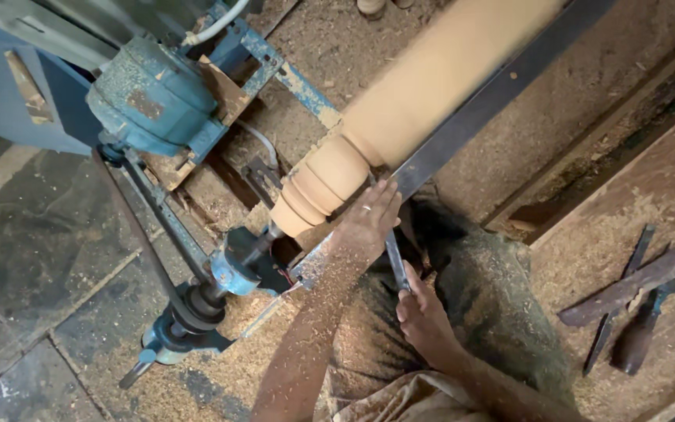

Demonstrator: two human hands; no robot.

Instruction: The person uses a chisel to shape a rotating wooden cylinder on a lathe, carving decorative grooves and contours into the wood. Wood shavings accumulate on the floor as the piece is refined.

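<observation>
Head view, and the left hand presses its fingers down on the chisel at the tool rest, right hand clamped around its handle end, blade meeting the wooden spindle on the lathe

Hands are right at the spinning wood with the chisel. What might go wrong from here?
1. The left hand lies beside the spinning wood on the rest bar; a slip could drag fingers in.
2. The chisel, in the right hand, might catch and kick back.
</observation>
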